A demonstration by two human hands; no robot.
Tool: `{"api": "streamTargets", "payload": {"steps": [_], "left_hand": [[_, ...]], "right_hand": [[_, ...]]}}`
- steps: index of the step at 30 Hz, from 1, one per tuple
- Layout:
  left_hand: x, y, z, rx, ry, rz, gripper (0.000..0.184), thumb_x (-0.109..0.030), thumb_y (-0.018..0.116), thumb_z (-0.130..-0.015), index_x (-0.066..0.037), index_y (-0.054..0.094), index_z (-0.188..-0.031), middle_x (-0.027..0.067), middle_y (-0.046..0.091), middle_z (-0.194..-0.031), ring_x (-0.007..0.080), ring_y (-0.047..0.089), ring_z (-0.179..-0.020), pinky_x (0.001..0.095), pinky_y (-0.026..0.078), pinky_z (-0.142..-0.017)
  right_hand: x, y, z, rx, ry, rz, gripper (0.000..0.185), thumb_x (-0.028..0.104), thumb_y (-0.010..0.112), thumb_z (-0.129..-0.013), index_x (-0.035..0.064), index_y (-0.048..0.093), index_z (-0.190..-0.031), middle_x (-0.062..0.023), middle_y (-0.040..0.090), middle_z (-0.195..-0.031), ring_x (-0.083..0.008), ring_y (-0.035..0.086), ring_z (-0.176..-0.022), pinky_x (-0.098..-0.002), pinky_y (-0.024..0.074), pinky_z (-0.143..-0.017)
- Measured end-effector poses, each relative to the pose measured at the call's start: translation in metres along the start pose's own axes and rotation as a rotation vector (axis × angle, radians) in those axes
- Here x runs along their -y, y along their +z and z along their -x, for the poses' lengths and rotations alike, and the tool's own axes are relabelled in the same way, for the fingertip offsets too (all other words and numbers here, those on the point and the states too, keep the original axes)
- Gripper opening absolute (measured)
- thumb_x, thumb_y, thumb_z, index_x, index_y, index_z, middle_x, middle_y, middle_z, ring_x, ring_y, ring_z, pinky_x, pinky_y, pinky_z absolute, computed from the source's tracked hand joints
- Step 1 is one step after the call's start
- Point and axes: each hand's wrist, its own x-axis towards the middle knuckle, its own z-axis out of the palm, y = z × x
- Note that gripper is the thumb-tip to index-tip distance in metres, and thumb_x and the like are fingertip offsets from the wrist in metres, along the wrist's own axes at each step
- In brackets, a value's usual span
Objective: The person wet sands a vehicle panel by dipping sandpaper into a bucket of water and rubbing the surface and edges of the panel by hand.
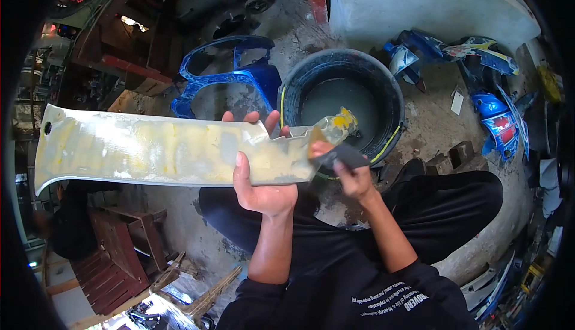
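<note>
In the head view, the left hand (266, 195) is clasping a long, cream-and-yellow patched panel (150, 147) at centre left, between thumb and fingers. At its right end, the right hand (356, 180) is pinching a dark grey flexible sheet (352, 157); heavy pressing there may be risking tipping the panel.

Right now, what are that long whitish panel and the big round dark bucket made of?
The long whitish panel looks like plastic, patchy and partly shiny, with thin moulded edges. The big round dark bucket is probably rubber or plastic: its thick rim looks dull and scuffed.
</note>
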Motion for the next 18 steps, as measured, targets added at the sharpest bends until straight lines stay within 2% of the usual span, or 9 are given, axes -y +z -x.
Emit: {"api": "streamTargets", "payload": {"steps": [2,4,5,8,11,13,16,17,18], "left_hand": [[0.001,-0.001,0.001,0.012,0.011,0.011,0.069,-0.042,0.044,-0.098,-0.012,0.027,-0.158,0.0168,0.049,-0.14,0.0389,0.051,-0.131,0.0553,0.042,-0.106],[0.001,-0.001,0.002,0.028,0.011,0.017,0.068,-0.041,0.043,-0.098,-0.012,0.027,-0.158,0.017,0.049,-0.14,0.039,0.051,-0.131,0.0557,0.042,-0.106],[0.0,-0.001,0.002,0.033,0.005,0.013,0.067,-0.04,0.042,-0.099,-0.011,0.027,-0.158,0.0174,0.049,-0.14,0.039,0.051,-0.131,0.0558,0.042,-0.106],[-0.001,0.002,0.002,0.026,-0.023,0.048,0.065,-0.039,0.04,-0.1,-0.011,0.027,-0.158,0.0182,0.049,-0.14,0.0391,0.051,-0.131,0.0562,0.042,-0.106],[0.0,0.0,-0.001,0.027,-0.011,0.041,0.066,-0.041,0.041,-0.099,-0.012,0.028,-0.157,0.0178,0.049,-0.14,0.0389,0.051,-0.131,0.0568,0.041,-0.106],[0.0,-0.002,-0.001,0.023,-0.006,0.037,0.067,-0.041,0.042,-0.099,-0.012,0.028,-0.157,0.0176,0.048,-0.141,0.0389,0.05,-0.131,0.0565,0.042,-0.106],[0.001,0.001,0.002,0.033,0.006,0.018,0.068,-0.04,0.043,-0.098,-0.011,0.028,-0.157,0.0182,0.047,-0.141,0.039,0.05,-0.131,0.0569,0.042,-0.107],[0.001,0.0,0.002,0.03,0.005,0.016,0.068,-0.04,0.043,-0.098,-0.011,0.028,-0.157,0.0182,0.047,-0.141,0.039,0.05,-0.131,0.0569,0.042,-0.107],[0.001,0.0,0.003,0.041,0.003,0.02,0.067,-0.04,0.043,-0.099,-0.011,0.027,-0.158,0.0184,0.047,-0.142,0.0391,0.05,-0.132,0.0571,0.041,-0.107]], "right_hand": [[-0.012,-0.003,0.008,-0.045,0.027,0.035,0.036,-0.003,0.053,-0.096,-0.005,0.064,-0.13,-0.019,0.07,-0.128,-0.0307,0.063,-0.126,-0.0426,0.0439,-0.112],[0.01,0.021,0.001,-0.02,-0.058,-0.106,0.039,-0.005,0.054,-0.094,-0.0043,0.063,-0.132,-0.0183,0.07,-0.129,-0.0286,0.063,-0.127,-0.0424,0.0445,-0.112],[0.028,0.028,-0.005,0.102,-0.08,0.04,0.04,-0.006,0.055,-0.092,-0.0023,0.065,-0.131,-0.0174,0.069,-0.13,-0.0287,0.063,-0.128,-0.0434,0.0434,-0.113],[0.048,0.045,-0.022,0.185,-0.229,0.045,0.037,-0.004,0.058,-0.091,-0.0008,0.068,-0.127,-0.0162,0.07,-0.128,-0.0302,0.063,-0.128,-0.044,0.0434,-0.114],[0.025,0.026,-0.012,0.122,-0.17,0.102,0.031,0.002,0.059,-0.094,-0.0012,0.071,-0.122,-0.0166,0.071,-0.126,-0.0318,0.064,-0.125,-0.0444,0.0453,-0.112],[0.009,0.005,0.002,0.008,0.016,0.038,0.032,0.003,0.057,-0.094,-0.001,0.07,-0.123,-0.0168,0.071,-0.126,-0.0319,0.064,-0.125,-0.0444,0.0445,-0.113],[0.007,0.005,0.01,-0.108,0.084,-0.011,0.034,0.001,0.059,-0.093,-0.0011,0.069,-0.125,-0.0163,0.07,-0.128,-0.0314,0.063,-0.128,-0.0447,0.0438,-0.114],[0.007,0.009,0.01,-0.107,0.087,-0.013,0.034,0.001,0.059,-0.093,-0.0011,0.069,-0.125,-0.0163,0.07,-0.128,-0.0314,0.063,-0.128,-0.0447,0.0438,-0.114],[0.023,0.024,0.002,0.008,-0.016,0.039,0.036,0.0,0.061,-0.092,-0.0008,0.068,-0.127,-0.0156,0.07,-0.129,-0.0311,0.062,-0.129,-0.0452,0.0432,-0.114]]}}
